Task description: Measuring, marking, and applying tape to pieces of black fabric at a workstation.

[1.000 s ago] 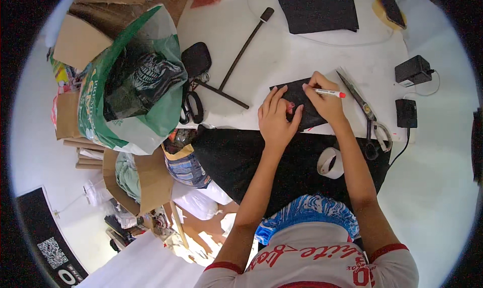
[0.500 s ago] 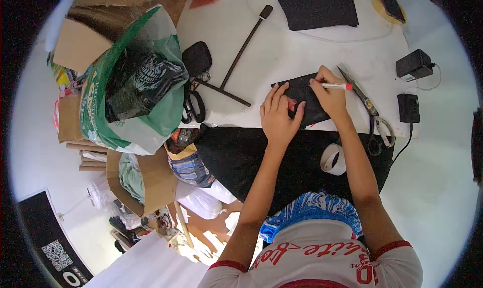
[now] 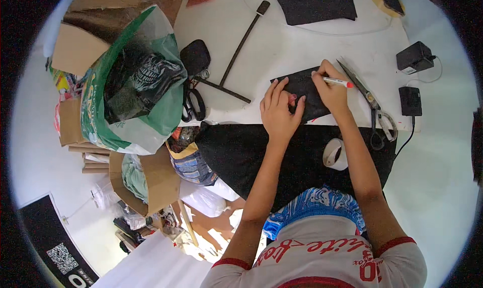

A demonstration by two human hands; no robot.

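A small black piece of fabric lies near the front edge of the white table. My left hand presses on its left side, fingers apart and stretched forward. By the thumb shows a small pinkish spot that I cannot make out. My right hand grips a white pen with a red end over the fabric's right part; the pen's tip is hidden by the fingers. Large scissors with metal blades lie just right of that hand. Below my right wrist, a white tape roll rests on black cloth.
A dark T-shaped rod lies left of my hands, by black-handled scissors and a black pouch. A green and white bag stands further left. More folded black fabric is at the back; black power adapters sit right.
The view has shifted slightly. My right hand and the pen have moved a little over the fabric; my left hand stays pressed on it.
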